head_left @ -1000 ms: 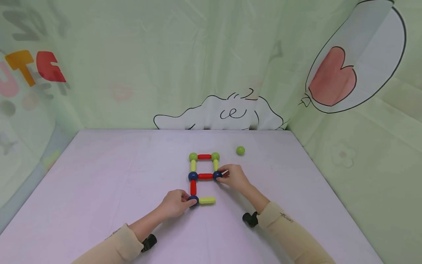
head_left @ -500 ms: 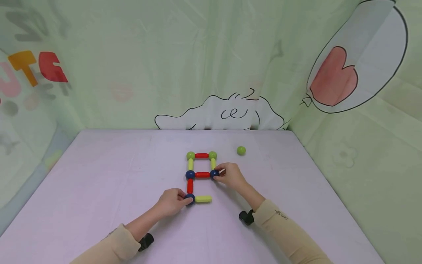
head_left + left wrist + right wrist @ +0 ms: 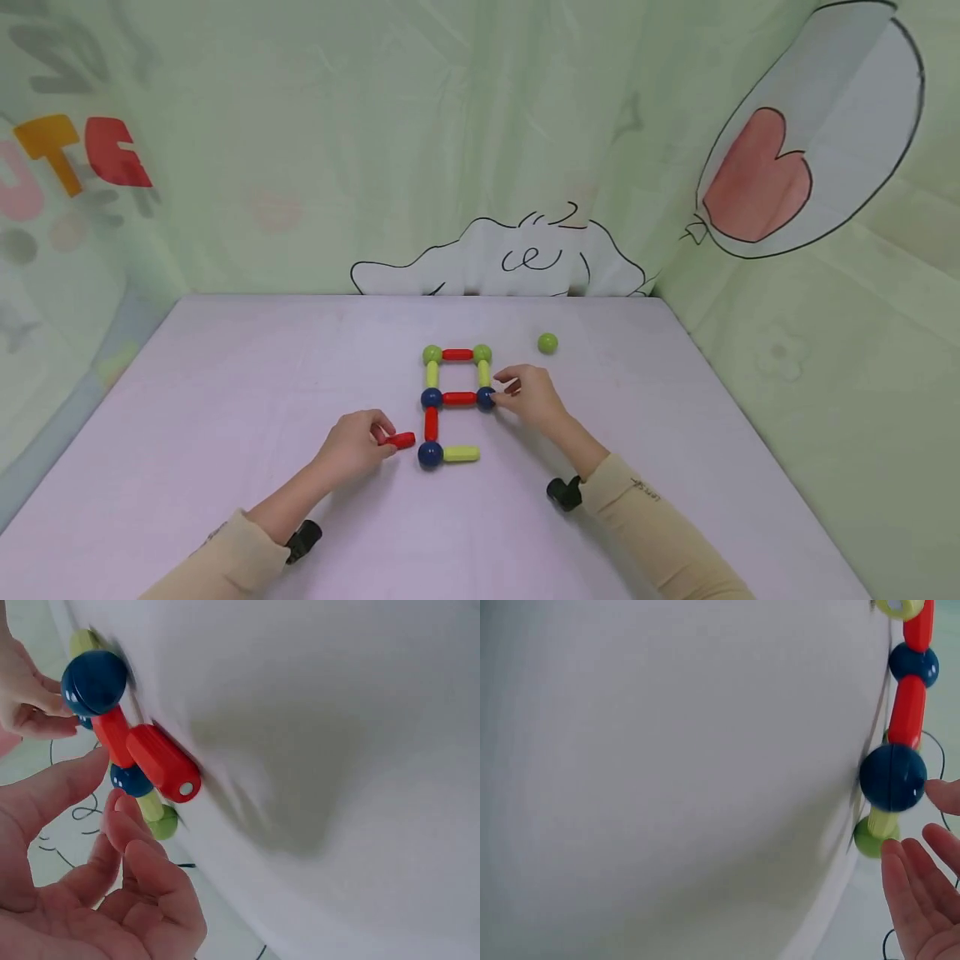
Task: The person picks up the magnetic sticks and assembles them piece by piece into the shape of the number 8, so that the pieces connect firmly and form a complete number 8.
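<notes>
In the head view, a flat figure of magnetic rods and balls lies on the table. Red rod point(image 3: 459, 399) and yellow-green rod point(image 3: 432, 374) pieces join blue and green balls. My left hand point(image 3: 358, 446) is at a loose red rod point(image 3: 401, 440), left of the lower blue ball point(image 3: 431, 454). The left wrist view shows its thumb and fingers parted beside that loose red rod point(image 3: 163, 762). My right hand point(image 3: 534, 400) is at the right blue ball point(image 3: 486, 398), thumb tip right by it. In the right wrist view its fingers point(image 3: 911, 881) are spread.
A single green ball point(image 3: 547, 342) lies on the table behind the right hand. A yellow-green rod point(image 3: 461, 453) sticks out rightward from the lower blue ball. The white-covered table point(image 3: 225, 375) ends at a printed curtain point(image 3: 300, 167).
My left hand has let go of the lower blue ball and moved left, with the loose red rod now showing at its fingertips. My right hand's fingers have parted from the right blue ball.
</notes>
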Demonstrator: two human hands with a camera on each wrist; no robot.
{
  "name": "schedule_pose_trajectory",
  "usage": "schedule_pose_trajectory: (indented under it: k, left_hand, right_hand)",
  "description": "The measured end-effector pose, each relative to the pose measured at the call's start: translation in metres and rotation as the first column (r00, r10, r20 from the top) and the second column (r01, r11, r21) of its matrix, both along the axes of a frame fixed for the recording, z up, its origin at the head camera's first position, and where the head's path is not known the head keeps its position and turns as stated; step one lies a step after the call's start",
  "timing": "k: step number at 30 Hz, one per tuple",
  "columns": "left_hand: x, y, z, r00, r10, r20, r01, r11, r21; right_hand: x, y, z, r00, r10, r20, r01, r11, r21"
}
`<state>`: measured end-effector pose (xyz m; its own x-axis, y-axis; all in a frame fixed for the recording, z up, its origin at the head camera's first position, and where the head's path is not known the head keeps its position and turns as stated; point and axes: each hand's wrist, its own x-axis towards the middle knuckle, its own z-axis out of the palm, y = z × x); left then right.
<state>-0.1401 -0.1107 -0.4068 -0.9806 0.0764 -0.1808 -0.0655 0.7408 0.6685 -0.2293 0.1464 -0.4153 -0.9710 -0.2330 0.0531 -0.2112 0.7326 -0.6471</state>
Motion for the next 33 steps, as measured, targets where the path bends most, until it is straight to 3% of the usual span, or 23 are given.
schedule_pose_trajectory:
  k: [4,7,10,14,16,18,22,27,33]
  left_hand:
    - [-0.004,-0.003,-0.005,0.995,-0.084,-0.057,0.082,0.996,-0.039]
    - [-0.005,-0.001,-0.009,0.972,-0.192,-0.136,0.183,0.980,-0.077]
    - [-0.006,0.005,-0.011,0.921,-0.325,-0.217,0.299,0.943,-0.142]
    - [-0.007,0.017,-0.010,0.832,-0.480,-0.278,0.416,0.872,-0.259]
    - [-0.008,0.024,-0.009,0.801,-0.527,-0.284,0.445,0.841,-0.308]
    - [-0.010,0.031,-0.010,0.779,-0.559,-0.284,0.460,0.818,-0.345]
    - [-0.015,0.043,-0.012,0.772,-0.575,-0.271,0.465,0.802,-0.376]
    - [-0.020,0.052,-0.009,0.796,-0.553,-0.245,0.457,0.816,-0.354]
    - [-0.025,0.059,-0.011,0.809,-0.547,-0.217,0.465,0.820,-0.335]
  right_hand:
    - [-0.008,0.012,0.002,0.995,-0.026,-0.095,0.023,0.999,-0.027]
    - [-0.017,0.022,0.000,0.986,-0.045,-0.159,0.036,0.998,-0.059]
    - [-0.029,0.031,-0.003,0.974,-0.086,-0.210,0.068,0.994,-0.089]
    - [-0.044,0.044,-0.007,0.956,-0.165,-0.244,0.137,0.983,-0.125]
    - [-0.050,0.050,-0.008,0.951,-0.203,-0.235,0.178,0.976,-0.125]
    - [-0.055,0.055,-0.008,0.948,-0.234,-0.218,0.216,0.971,-0.102]
    - [-0.061,0.062,-0.008,0.949,-0.262,-0.178,0.262,0.965,-0.021]
    - [-0.069,0.063,-0.007,0.958,-0.266,-0.102,0.271,0.962,0.038]
    - [-0.074,0.059,-0.003,0.963,-0.268,-0.027,0.269,0.959,0.087]
